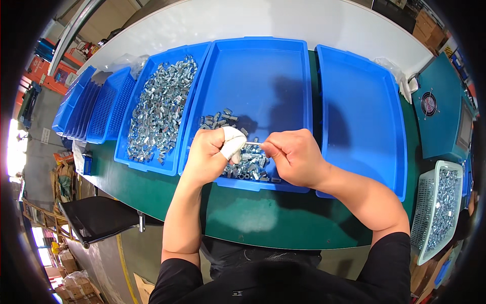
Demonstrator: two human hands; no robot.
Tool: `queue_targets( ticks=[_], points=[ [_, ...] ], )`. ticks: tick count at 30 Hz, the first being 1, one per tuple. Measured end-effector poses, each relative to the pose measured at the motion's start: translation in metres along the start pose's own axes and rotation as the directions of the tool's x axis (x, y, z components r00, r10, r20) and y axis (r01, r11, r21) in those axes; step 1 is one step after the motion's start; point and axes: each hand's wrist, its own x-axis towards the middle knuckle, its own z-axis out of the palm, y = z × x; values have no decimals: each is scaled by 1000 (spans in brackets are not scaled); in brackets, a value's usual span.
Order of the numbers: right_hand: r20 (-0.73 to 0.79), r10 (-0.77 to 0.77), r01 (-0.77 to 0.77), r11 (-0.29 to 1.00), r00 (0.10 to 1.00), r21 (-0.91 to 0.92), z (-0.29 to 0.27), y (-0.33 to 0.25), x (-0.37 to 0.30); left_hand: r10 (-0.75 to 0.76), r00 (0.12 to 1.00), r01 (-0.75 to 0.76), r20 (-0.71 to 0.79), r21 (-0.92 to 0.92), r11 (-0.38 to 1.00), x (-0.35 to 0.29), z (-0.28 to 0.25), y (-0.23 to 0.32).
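My right hand [297,157] is closed in a pinch on a thin metal rod [253,143]. The rod's other end meets the white-covered fingers of my left hand [210,152], which is closed too. What sits inside those left fingers is too small and hidden to make out. Both hands are above the near part of the middle blue tray [253,61]. Below them lies a heap of small silvery hexagonal metal pieces [247,168], partly covered by my hands.
Left of it, a blue tray [190,116] holds many similar metal pieces [159,106]. Another blue tray [364,126] is on the right. Blue baskets [109,109] stand far left; a teal machine [440,111] and a pale filled basket [422,218] stand right. A black chair [101,218] is lower left.
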Motion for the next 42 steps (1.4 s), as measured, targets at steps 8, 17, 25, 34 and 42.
queue_targets(
  ticks=[8,17,25,34,42],
  points=[
    [-103,9,-7,1000,995,18,-10,3,5,-74,726,63,-683,-40,997,10,-50,-27],
    [-49,123,-118,989,991,92,-8,7,3,253,912,-46,-323,531,846,11,-8,-14],
    [-48,120,-114,988,992,105,-6,8,5,181,983,-163,22,552,818,6,10,-8],
    [47,211,-214,972,976,99,-12,7,5,-102,980,46,-168,-310,950,5,-2,-4],
    [91,166,-174,981,982,82,-11,4,6,-20,995,-6,-93,-271,963,2,2,-3]
  ],
)
